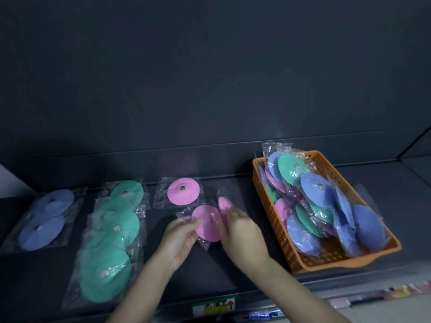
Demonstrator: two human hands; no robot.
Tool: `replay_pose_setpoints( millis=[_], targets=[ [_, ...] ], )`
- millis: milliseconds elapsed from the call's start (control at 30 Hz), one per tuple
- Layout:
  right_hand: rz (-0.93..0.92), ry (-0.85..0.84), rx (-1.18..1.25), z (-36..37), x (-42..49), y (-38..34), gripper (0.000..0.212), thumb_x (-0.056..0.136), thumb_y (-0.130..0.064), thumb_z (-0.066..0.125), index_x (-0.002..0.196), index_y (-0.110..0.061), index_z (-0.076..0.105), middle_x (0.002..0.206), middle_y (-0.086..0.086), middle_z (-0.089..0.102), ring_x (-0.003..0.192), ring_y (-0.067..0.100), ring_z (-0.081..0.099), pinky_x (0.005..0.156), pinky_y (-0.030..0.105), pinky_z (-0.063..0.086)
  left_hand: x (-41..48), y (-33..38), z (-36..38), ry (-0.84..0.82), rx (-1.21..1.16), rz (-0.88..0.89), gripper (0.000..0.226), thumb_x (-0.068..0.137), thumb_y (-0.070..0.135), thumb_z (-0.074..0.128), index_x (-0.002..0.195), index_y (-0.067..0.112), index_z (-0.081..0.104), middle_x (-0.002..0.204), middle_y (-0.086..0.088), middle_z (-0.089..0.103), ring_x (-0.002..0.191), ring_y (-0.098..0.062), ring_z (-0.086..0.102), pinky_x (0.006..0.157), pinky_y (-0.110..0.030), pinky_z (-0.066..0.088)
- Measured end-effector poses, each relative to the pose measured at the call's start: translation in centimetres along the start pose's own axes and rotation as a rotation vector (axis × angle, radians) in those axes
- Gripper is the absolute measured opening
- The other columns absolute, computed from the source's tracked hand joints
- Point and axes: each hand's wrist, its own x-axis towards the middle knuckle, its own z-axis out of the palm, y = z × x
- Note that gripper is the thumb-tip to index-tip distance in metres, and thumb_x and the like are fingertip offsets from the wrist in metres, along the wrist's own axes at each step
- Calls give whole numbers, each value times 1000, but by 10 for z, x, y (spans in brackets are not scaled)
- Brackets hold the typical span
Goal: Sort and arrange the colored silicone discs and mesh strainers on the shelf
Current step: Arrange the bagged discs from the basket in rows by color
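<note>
At centre of the dark shelf, the left hand pinches the left edge of a bagged pink disc between thumb and fingertips. The right hand, motion-blurred, curls its fingers round the disc's right edge. A second pink shape shows just above that hand, too blurred to identify. Behind lies another bagged pink disc, flat on the shelf. To the left run a row of green discs and, beyond, blue discs. At right, an orange perforated basket holds mixed bagged discs.
</note>
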Motion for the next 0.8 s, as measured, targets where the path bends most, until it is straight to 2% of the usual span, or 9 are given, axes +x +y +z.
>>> replay_pose_setpoints(
  millis=[100, 233, 333, 400, 500, 533, 600, 700, 800],
  targets=[
    [-20, -153, 39, 9, -1, -6, 43, 95, -35, 45, 127, -7, 52, 137, 11, 47, 118, 31, 50, 92, 32, 45, -4, 3, 0, -44, 23, -56, 28, 83, -15, 40, 79, 1, 63, 61, -11, 62, 52, -17, 60, 56, -30, 52],
    [-21, -176, 101, 14, 0, 5, 32, 92, -29, 47, 121, -15, 54, 142, 10, 37, 116, 33, 47, 94, 34, 45, -8, 7, -4, -79, -19, -77, 38, 79, -17, 35, 77, 3, 68, 61, -12, 61, 49, -19, 57, 55, -33, 53],
    [30, -255, 106, 15, -3, 16, 47, 86, -29, 59, 129, -23, 42, 145, 10, 30, 115, 34, 46, 92, 37, 46, -6, 1, -6, -39, -80, -26, 33, 84, -13, 41, 79, 6, 67, 61, -8, 62, 48, -16, 57, 49, -27, 51],
    [19, -326, -15, 18, -9, 21, 66, 86, -35, 60, 142, -27, 26, 143, 9, 32, 115, 32, 45, 93, 36, 45, -6, -3, -6, -25, -141, -33, 20, 94, 4, 45, 90, 7, 64, 67, -8, 68, 53, -16, 63, 51, -29, 55],
    [1, -315, -158, 20, -15, 18, 71, 89, -40, 54, 147, -28, 15, 138, 8, 36, 114, 30, 44, 88, 34, 46, -6, -8, -8, -105, -159, -74, 37, 95, 39, 49, 108, 10, 66, 96, -11, 72, 78, -19, 70, 63, -34, 58],
    [2, -301, -155, 21, -15, 17, 68, 89, -41, 53, 146, -27, 17, 136, 9, 38, 114, 29, 45, 86, 33, 46, -7, -7, -8, -127, -139, -70, 37, 89, 37, 58, 113, 10, 63, 101, -12, 71, 83, -20, 69, 65, -33, 58],
    [-6, -278, -121, 21, -13, 15, 58, 89, -46, 52, 138, -26, 29, 128, 9, 46, 109, 29, 50, 80, 31, 46, -7, -9, -11, -118, -47, -34, 36, 79, 10, 69, 113, 6, 58, 96, -12, 72, 80, -20, 70, 64, -29, 57],
    [17, -232, -99, 14, -1, 18, 56, 88, -60, 46, 127, -21, 40, 109, 9, 60, 97, 30, 60, 69, 32, 45, -7, -9, -13, 32, 151, -6, 32, 78, -16, 60, 106, -2, 57, 89, -16, 71, 74, -22, 71, 61, -26, 56],
    [67, -217, -55, 7, 15, 28, 64, 84, -59, 54, 131, -18, 41, 118, 8, 58, 108, 29, 55, 82, 33, 45, -9, -6, -16, 73, 168, 12, 33, 79, -15, 59, 108, 1, 59, 93, -15, 71, 77, -22, 70, 65, -29, 57]
  ],
)
